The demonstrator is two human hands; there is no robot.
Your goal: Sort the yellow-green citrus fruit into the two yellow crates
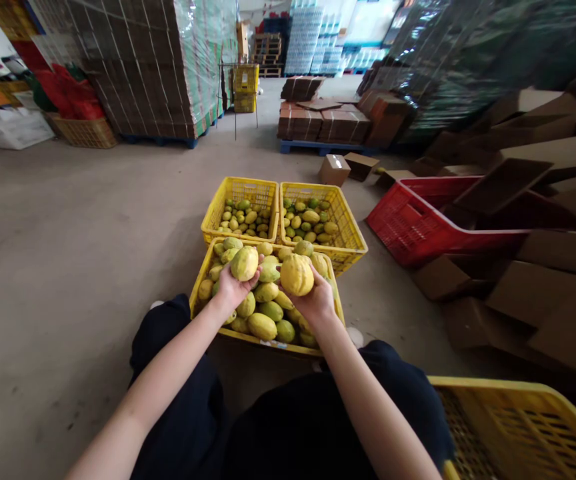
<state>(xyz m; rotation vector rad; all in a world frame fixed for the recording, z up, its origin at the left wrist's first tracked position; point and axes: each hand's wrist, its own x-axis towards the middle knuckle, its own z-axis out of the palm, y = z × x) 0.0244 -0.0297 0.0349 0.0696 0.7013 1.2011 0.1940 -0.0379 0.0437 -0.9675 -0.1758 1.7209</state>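
Note:
Both hands are held over a yellow plastic crate [339, 305] heaped with yellow and green lemons [262, 327]. In my left hand [233, 291] sits a greenish-yellow lemon [245, 264], held up with the fingers under and around it. My right hand [318, 300] grips a rounder, ridged yellow lemon [297, 275] at about the same height. The two held fruits are apart, and the fingers are partly hidden behind them.
Beyond the near crate stand a left yellow crate [212, 217] and a right yellow crate [351, 227], each holding smaller lemons. A red crate [398, 220] and cardboard boxes [543, 300] lie to the right. Another yellow crate [533, 387] is beside my right leg.

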